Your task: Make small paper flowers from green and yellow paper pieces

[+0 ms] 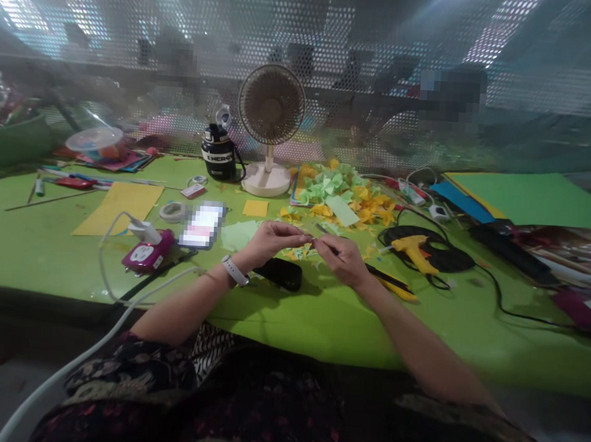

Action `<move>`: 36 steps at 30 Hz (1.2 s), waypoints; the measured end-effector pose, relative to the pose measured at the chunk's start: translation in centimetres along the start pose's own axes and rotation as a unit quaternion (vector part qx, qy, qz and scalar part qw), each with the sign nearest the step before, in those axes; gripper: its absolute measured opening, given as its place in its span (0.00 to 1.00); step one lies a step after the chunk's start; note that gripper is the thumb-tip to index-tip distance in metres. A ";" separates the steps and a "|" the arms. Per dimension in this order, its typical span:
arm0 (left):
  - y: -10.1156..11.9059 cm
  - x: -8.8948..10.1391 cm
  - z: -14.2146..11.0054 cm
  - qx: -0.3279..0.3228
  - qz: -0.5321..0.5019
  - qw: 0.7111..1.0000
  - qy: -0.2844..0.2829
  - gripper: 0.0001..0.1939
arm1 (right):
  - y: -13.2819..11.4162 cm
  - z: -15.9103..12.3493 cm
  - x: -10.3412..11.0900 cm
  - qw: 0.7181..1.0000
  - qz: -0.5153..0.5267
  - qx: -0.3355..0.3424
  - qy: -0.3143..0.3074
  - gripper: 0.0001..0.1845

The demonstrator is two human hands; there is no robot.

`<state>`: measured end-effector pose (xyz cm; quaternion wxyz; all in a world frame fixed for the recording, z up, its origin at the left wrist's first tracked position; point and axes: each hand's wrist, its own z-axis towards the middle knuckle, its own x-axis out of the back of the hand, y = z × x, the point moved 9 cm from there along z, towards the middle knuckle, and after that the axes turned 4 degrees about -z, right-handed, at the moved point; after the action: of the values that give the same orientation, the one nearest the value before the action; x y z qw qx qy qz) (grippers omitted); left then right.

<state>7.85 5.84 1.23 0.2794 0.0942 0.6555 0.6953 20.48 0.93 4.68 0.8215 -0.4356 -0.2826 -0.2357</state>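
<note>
Your left hand (274, 241) is almost closed, its thumb and fingertips (304, 237) pinched at the tip of a thin dark stick (326, 246). Your right hand (342, 258) is curled around the stick's other end, its fingers bent over from above. Whether a scrap of paper is caught at the tip is too small to tell. Both hands hover over the green counter (319, 329) near the centre of the frame, wrists raised and forearms angling inward from the lower corners, so the fingertips nearly meet. Work from the fingertips alone: keep the pinch light and even, hold the hands close together, and steady the forearms so the tip does not shake.

A white smartwatch (235, 271) sits on your left wrist, and a black pouch (282, 273) lies just below that hand. Beyond your hands, a heap of yellow and pale green paper pieces (341, 197) spreads below a desk fan (271, 99), with loose scraps lying close to your fingers. To the right, a yellow hot glue gun (414, 251) rests on a black coiled cord (448, 260), and a yellow-handled tool (394, 285) lies beside your right wrist.
</note>
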 end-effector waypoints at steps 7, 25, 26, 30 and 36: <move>0.2 -0.1 0.0 -0.016 0.016 1.000 -0.006 0.18 | -0.4 0.0 0.0 0.999 0.011 0.032 -0.003 0.18; 0.2 1.3 0.1 -0.057 -0.065 0.993 0.084 0.16 | 0.6 -0.3 0.3 0.996 0.007 0.036 0.085 0.14; 0.3 1.4 0.1 -0.064 -0.064 0.992 0.087 0.15 | 0.5 -0.3 0.1 0.996 0.006 0.048 0.081 0.13; 0.9 1.3 0.0 -0.098 -0.049 0.990 0.088 0.15 | 0.1 -0.2 -0.5 0.997 0.007 0.067 0.047 0.15; 1.5 1.3 -0.1 -0.121 -0.026 0.987 0.100 0.17 | 0.3 -0.4 -0.8 0.997 -0.033 0.048 0.043 0.17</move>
<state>6.35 6.39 2.33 0.2399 -0.0274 0.5935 0.7678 20.17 0.86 3.81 0.8448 -0.3751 -0.2725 -0.2673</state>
